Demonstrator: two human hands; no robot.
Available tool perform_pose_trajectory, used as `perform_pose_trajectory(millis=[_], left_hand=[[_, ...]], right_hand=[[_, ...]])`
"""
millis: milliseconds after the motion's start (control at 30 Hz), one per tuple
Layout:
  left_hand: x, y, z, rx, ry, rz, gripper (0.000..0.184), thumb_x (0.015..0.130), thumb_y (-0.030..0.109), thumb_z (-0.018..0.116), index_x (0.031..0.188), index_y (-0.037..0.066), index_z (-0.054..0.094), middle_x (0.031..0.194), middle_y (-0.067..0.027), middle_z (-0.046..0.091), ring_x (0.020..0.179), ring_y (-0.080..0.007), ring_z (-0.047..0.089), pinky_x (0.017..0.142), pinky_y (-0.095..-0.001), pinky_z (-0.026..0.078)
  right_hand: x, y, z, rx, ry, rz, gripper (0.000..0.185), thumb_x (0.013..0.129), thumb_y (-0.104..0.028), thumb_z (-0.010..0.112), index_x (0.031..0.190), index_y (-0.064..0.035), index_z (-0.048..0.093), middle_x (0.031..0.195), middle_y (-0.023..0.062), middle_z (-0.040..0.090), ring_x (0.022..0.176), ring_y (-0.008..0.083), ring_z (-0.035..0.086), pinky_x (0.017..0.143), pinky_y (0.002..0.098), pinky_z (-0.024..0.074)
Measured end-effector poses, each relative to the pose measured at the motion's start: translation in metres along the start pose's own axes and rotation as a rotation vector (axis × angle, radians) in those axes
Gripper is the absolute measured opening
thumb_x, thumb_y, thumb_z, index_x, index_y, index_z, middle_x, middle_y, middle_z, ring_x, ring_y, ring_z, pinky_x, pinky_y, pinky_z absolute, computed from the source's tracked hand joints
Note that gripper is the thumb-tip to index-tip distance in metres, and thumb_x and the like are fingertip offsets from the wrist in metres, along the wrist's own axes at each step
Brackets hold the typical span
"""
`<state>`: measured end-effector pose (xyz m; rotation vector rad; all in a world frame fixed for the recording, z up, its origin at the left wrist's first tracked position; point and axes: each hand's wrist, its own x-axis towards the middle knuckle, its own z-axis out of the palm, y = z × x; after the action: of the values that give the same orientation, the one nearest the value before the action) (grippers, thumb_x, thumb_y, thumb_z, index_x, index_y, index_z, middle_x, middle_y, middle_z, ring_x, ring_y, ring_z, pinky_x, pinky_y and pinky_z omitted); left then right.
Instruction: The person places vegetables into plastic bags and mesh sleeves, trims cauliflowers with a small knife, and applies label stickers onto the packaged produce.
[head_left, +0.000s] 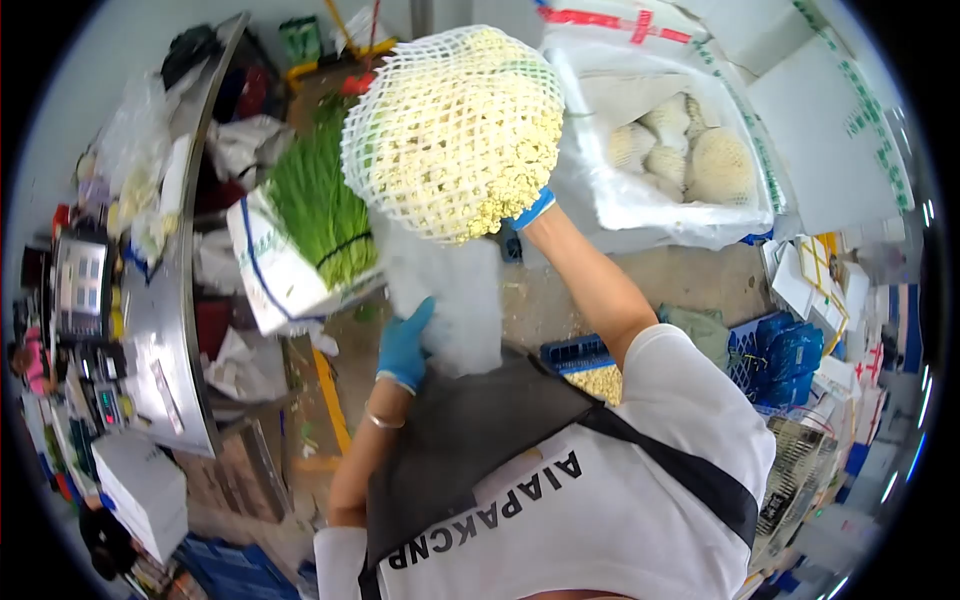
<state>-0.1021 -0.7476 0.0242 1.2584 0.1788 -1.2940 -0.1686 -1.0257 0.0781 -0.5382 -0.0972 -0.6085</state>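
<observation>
A large pale yellow cauliflower [460, 130] in a white foam net is held up in front of me. My right hand [532, 210], in a blue glove, grips it from its lower right side, and most of the fingers are hidden behind it. Below the cauliflower hangs a translucent plastic bag [455, 300]. My left hand [405, 350], also gloved in blue, holds the left edge of this bag, with the thumb lying over it.
Bundled green stalks [325, 200] lie on a white box [265, 270] at the left, beside a metal table [160, 310]. A lined foam box [600, 190] at the upper right holds several netted heads [720, 165]. Blue crates [575, 352] stand near my right arm.
</observation>
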Motion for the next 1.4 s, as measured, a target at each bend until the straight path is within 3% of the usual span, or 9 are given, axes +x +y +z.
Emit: perform_pose_trajectory(millis=[67,133,200,333,500,667,900,1167,1400], left_hand=[[-0.011,-0.007,-0.029,-0.061,-0.099,-0.195,0.034,0.087,0.024,0.068,0.112,0.002,0.061,0.098,-0.0037,0.066,0.084,-0.0162,0.063,0.071,-0.0349,0.052],[0.020,-0.050,-0.134,0.207,-0.205,0.119,0.034,0.090,0.026,0.063,0.115,0.003,0.060,0.104,-0.0039,0.066,0.091,-0.0185,0.063,0.077,-0.0350,0.052],[-0.024,-0.016,-0.158,-0.196,-0.178,0.032,0.033,0.094,0.025,0.056,0.118,0.004,0.059,0.115,-0.0061,0.065,0.098,-0.0224,0.063,0.086,-0.0341,0.051],[-0.071,0.015,-0.265,-0.496,0.056,-0.055,0.033,0.094,0.023,0.056,0.118,0.002,0.059,0.109,-0.0096,0.066,0.094,-0.0233,0.065,0.083,-0.0338,0.052],[-0.113,0.020,-0.310,-0.248,0.372,0.179,0.032,0.092,0.021,0.059,0.116,0.001,0.060,0.103,-0.0084,0.067,0.091,-0.0202,0.065,0.079,-0.0324,0.051],[-0.121,0.034,-0.329,-0.057,0.590,0.490,0.016,0.091,0.017,0.059,0.096,0.002,0.060,0.087,-0.0040,0.063,0.075,-0.0104,0.058,0.066,-0.0243,0.046],[-0.194,0.029,-0.261,0.136,0.882,0.862,0.019,0.093,0.011,0.059,0.108,-0.001,0.059,0.092,-0.0014,0.062,0.079,-0.0063,0.054,0.071,-0.0204,0.045],[-0.197,0.015,-0.330,-0.160,0.663,0.343,0.028,0.088,0.022,0.068,0.108,0.003,0.063,0.083,-0.0014,0.062,0.068,-0.0079,0.055,0.058,-0.0233,0.045],[-0.161,-0.022,-0.342,0.106,0.582,0.484,0.056,0.080,0.028,0.076,0.120,-0.001,0.051,0.099,-0.0080,0.061,0.079,-0.0163,0.058,0.068,-0.0287,0.049]], right_hand=[[-0.012,0.043,0.021,-0.047,0.002,0.110,0.039,0.098,-0.017,0.048,0.134,-0.0011,0.048,0.128,0.0111,0.059,0.111,0.0211,0.059,0.096,0.0351,0.0478],[-0.025,0.082,0.042,-0.141,0.004,0.237,0.039,0.098,-0.017,0.048,0.134,-0.0011,0.048,0.128,0.0112,0.059,0.111,0.0211,0.059,0.096,0.0351,0.0477],[-0.038,0.117,0.061,-0.293,0.008,0.408,0.039,0.099,-0.017,0.048,0.134,-0.0010,0.048,0.128,0.0112,0.059,0.111,0.0211,0.059,0.096,0.0352,0.0477],[-0.057,0.200,0.071,-0.532,0.229,0.912,0.039,0.093,-0.015,0.050,0.128,0.0018,0.055,0.122,0.0103,0.062,0.107,0.0172,0.059,0.095,0.0305,0.0462],[-0.050,0.275,0.100,-1.173,-0.049,1.140,0.047,0.087,-0.021,0.051,0.129,0.0005,0.055,0.116,0.0113,0.062,0.097,0.0174,0.058,0.090,0.0301,0.0457],[-0.055,0.324,0.150,-1.621,-0.453,0.957,0.059,0.085,-0.040,0.051,0.133,-0.0055,0.053,0.127,0.0238,0.056,0.116,0.0361,0.055,0.101,0.0387,0.0406],[-0.055,0.359,0.167,-1.823,-0.386,0.979,0.057,0.084,-0.041,0.045,0.128,-0.0053,0.057,0.123,0.0226,0.059,0.110,0.0382,0.057,0.098,0.0400,0.0427],[-0.061,0.387,0.158,-1.813,-0.377,1.029,0.055,0.083,-0.045,0.046,0.116,-0.0041,0.063,0.117,0.0244,0.061,0.107,0.0389,0.057,0.096,0.0399,0.0435],[-0.076,0.410,0.174,-1.957,-0.477,1.008,0.060,0.083,-0.050,0.045,0.121,-0.0074,0.061,0.128,0.0231,0.054,0.119,0.0357,0.051,0.100,0.0413,0.0408]])
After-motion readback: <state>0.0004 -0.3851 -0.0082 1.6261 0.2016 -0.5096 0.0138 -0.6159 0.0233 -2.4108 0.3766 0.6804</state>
